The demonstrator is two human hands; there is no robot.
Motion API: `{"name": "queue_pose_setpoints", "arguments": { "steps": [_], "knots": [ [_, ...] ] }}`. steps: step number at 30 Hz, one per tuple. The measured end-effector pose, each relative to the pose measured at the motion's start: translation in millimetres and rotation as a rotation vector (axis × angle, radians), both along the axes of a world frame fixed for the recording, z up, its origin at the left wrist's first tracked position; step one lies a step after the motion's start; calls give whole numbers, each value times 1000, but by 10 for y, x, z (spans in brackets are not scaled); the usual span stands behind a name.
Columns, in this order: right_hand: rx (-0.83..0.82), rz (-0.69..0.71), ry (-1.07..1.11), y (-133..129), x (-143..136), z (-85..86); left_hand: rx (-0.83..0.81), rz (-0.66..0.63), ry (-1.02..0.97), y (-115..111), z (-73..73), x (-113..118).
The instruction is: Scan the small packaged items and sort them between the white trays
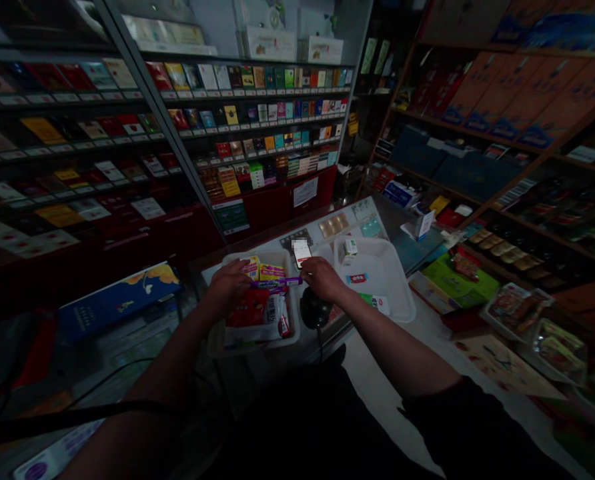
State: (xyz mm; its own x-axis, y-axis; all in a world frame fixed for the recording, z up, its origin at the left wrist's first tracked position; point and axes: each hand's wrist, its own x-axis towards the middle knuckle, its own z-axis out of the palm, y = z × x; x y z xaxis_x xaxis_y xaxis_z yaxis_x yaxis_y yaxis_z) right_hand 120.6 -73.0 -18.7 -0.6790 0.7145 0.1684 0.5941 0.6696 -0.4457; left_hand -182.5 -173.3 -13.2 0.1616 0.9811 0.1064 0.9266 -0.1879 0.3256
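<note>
A long purple stick pack (277,283) spans the gap between my two hands above the left white tray (218,343). My left hand (229,287) is closed at its left end. My right hand (323,279) has its fingertips pinched at the right end, close beside a lit phone (302,255). Yellow-and-purple boxes (272,272), a red packet (247,309) and a white-and-red packet (277,315) lie in the tray below. A black rounded device (313,308) on a cable stands under my right wrist.
At right, another white tray (402,293) holds a small white box (349,251), a red-and-blue packet (356,279) and a green-and-white pack (375,303). A blue box (122,300) lies left. Shelves of small packs (257,113) rise behind; stacked cartons (517,100) fill the right shelves.
</note>
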Motion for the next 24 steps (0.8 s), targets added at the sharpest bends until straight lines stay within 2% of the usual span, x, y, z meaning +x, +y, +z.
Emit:
{"name": "queue_pose_setpoints", "arguments": {
  "steps": [6,12,18,24],
  "knots": [
    [26,-70,5,214,172,-92,37,61,50,257,-54,210],
    [68,-140,-6,309,333,-236,84,38,144,421,-134,429],
    [81,-190,-66,316,460,-329,67,35,200,489,-178,613],
    [95,-185,-47,372,539,-439,29,30,188,495,-215,682]
  ]
}}
